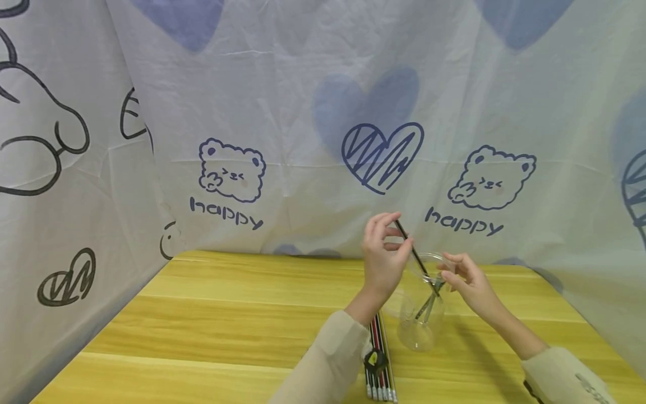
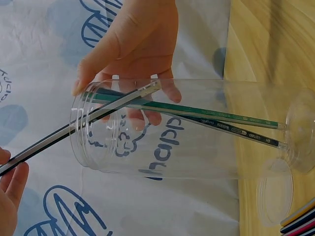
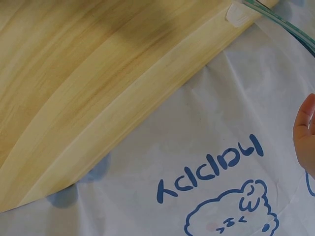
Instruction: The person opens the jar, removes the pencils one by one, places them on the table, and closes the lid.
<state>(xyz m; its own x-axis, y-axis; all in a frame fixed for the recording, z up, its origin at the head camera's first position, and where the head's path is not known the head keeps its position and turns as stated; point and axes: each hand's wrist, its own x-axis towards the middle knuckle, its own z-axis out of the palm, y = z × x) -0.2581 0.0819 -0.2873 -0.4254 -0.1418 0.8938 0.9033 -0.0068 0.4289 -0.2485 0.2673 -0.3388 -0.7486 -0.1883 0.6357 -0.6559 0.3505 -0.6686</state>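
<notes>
Between the fingertips of my left hand (image 1: 383, 255) is a black-and-silver striped pencil (image 2: 44, 142), slanting down so that its lower end is inside the mouth of a clear plastic jar (image 1: 416, 336). My right hand (image 1: 466, 283) grips this jar near its rim, with the thumb at the edge and the fingers behind the wall in the left wrist view. Two green pencils (image 2: 216, 114) lean inside the jar, their tips down near its bottom. A clear round lid (image 2: 275, 194) lies beside the jar's base.
A row of several striped pencils (image 1: 375, 331) lies on the yellow wood-grain table (image 1: 227, 320), left of the jar and partly behind my left sleeve. A small black item with a yellow mark (image 1: 375, 362) sits over them. Printed cloth (image 1: 303, 140) hangs behind the table.
</notes>
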